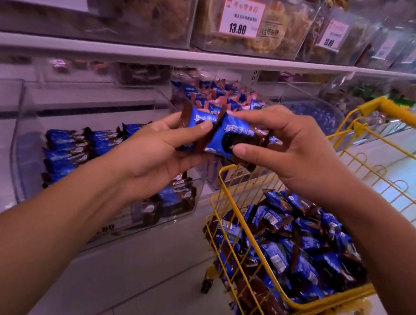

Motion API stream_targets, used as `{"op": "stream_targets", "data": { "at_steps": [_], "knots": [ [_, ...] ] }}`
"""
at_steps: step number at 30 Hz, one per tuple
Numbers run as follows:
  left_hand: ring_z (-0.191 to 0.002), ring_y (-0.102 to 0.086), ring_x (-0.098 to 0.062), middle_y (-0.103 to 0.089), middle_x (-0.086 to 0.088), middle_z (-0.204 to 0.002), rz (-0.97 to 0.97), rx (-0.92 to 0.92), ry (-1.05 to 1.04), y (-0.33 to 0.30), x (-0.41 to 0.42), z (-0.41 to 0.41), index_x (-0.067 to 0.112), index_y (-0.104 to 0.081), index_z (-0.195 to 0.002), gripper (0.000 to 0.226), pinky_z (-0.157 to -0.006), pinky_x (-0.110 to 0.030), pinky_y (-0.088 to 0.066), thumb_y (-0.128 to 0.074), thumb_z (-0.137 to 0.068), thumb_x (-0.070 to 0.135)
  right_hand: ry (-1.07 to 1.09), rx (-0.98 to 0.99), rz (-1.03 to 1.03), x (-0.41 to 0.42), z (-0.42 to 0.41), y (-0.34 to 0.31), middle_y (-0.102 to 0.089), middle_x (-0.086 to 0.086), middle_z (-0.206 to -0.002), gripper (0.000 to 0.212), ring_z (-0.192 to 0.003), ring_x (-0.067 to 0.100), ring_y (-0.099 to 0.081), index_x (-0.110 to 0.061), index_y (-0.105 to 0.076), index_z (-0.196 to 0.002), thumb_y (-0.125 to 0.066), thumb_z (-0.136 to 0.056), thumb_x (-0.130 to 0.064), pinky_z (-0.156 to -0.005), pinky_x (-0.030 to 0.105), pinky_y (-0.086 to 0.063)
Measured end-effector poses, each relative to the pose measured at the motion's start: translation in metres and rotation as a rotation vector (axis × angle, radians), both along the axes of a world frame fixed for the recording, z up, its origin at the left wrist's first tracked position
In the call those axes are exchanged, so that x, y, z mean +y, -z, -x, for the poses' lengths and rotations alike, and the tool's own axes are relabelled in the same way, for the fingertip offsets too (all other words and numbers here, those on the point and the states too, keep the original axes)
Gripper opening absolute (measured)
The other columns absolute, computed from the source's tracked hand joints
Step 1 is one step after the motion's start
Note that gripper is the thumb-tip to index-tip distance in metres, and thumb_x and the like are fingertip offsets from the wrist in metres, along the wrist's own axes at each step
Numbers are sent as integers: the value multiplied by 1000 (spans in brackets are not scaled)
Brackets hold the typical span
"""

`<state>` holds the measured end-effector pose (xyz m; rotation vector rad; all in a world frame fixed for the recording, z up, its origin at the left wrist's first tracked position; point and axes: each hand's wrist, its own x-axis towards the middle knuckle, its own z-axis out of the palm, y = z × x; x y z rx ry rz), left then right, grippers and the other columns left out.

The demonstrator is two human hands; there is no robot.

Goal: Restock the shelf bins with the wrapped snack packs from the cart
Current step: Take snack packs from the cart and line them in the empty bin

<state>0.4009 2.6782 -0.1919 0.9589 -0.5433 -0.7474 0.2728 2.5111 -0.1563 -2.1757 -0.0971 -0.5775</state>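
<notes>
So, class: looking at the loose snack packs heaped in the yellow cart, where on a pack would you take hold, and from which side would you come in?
Come from above: the yellow cart is open-topped and its wire walls block the sides. Pinch a snack pack across its flat, puffy body between thumb and fingers, as the right hand does with its held pack. The thin brown crimped ends probably give a weaker hold.

Centre frame: two packs [221, 135] held side by side, left hand [159, 147] and right hand [291, 154] flanking them. Lower right: cart [268, 248] filled with packs. Left, behind the forearm: bin [24, 155] partly filled, under upper shelf [163, 55].
</notes>
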Motion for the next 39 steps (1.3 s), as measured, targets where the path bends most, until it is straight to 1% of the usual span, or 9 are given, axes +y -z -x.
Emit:
{"op": "stream_targets", "data": {
  "at_steps": [3,8,13,17,19,21,24,32,39],
  "knots": [
    [-96,-71,-16,-72,-11,-115,26,-26,40,0,6,1,7,-64,-124,45,-74,-23,-56,-66,-80,19,7,12,111,3,0,0,-53,-5,-130,50,-120,12,-56,-38,-61,-128,-79,-83,-27,-98,39,-53],
    [-99,-70,-22,-73,-13,-113,20,-101,-19,-5,18,11,8,-65,-116,38,-78,-30,-59,-62,-79,17,-144,173,-287,17,-1,9,-57,4,-139,81,-118,16,-64,-23,-40,-147,-76,-74,-18,-90,39,-58],
    [-101,-64,-5,-67,3,-110,-399,-470,-375,-1,29,20,23,-64,-113,20,-89,-18,-48,-49,-100,29,-215,232,-458,34,-13,24,-73,4,-111,65,-96,20,-72,-19,-58,-131,-80,-71,-17,-75,30,-60],
    [-123,-55,-19,-59,-11,-131,-413,-400,-221,0,48,9,11,-58,-125,38,-110,-38,-38,-37,-103,35,-301,253,-487,57,-31,33,-73,5,-93,34,-83,15,-69,-18,-74,-106,-75,-72,-12,-68,21,-55],
    [-106,-59,1,-65,0,-114,-391,-511,-281,-2,71,-8,20,-58,-116,32,-99,-31,-44,-39,-100,39,-281,242,-513,71,-47,31,-70,8,-88,32,-77,16,-66,-17,-76,-97,-74,-66,-11,-65,23,-54],
    [-75,-54,11,-58,15,-88,-522,-791,-690,-10,105,-38,29,-53,-107,15,-70,-20,-40,-49,-94,35,-238,247,-417,86,-68,26,-70,7,-85,30,-74,15,-65,-18,-75,-97,-75,-66,-15,-65,26,-55],
    [-76,-55,-11,-56,10,-75,-847,-915,-1076,-12,161,-80,24,-61,-101,18,-68,-23,-34,-66,-85,31,-176,265,-198,107,-119,19,-73,5,-91,30,-77,7,-67,-20,-71,-104,-79,-77,-10,-70,22,-57],
    [-111,-53,-25,-55,-8,-116,-1005,-1229,-754,23,186,-98,13,-67,-114,53,-92,-29,-38,-45,-80,47,-109,343,397,140,-259,41,-66,5,-123,62,-110,17,-61,-14,-60,-131,-83,-76,-30,-96,27,-48],
    [-101,-56,-18,-58,-2,-109,-993,-1335,-754,18,190,-106,16,-70,-105,62,-87,-34,-46,-37,-72,56,-362,348,895,150,-295,53,-42,11,-147,73,-132,26,-41,-21,-36,-152,-70,-90,-37,-110,34,-32]
  ]
}}
